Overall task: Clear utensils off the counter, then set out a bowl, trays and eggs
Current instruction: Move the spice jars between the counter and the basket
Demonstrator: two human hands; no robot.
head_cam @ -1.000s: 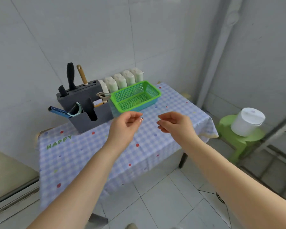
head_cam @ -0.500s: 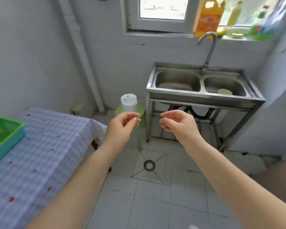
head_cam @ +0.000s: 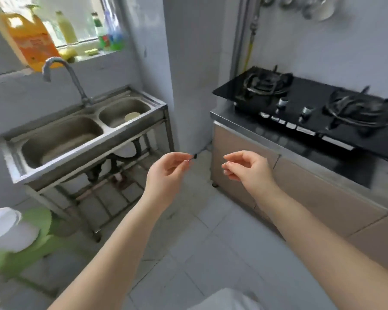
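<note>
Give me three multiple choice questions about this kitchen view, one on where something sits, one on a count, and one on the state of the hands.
1. Where does the pale round object lie?
A. In the right basin of the sink
B. On the stove
C. On the floor

2. How many burners does the black stove show?
A. One
B. Two
C. Four

3. What are the left hand and right hand doing?
A. Each grips a bowl
B. Both press on the counter
C. Both hang in the air, fingers loosely curled, holding nothing

Answers:
1. A, it rests inside the basin farther from the faucet's side.
2. B, two ring grates are visible, with two knobs between them.
3. C, no object sits in either hand and neither touches a surface.
</note>
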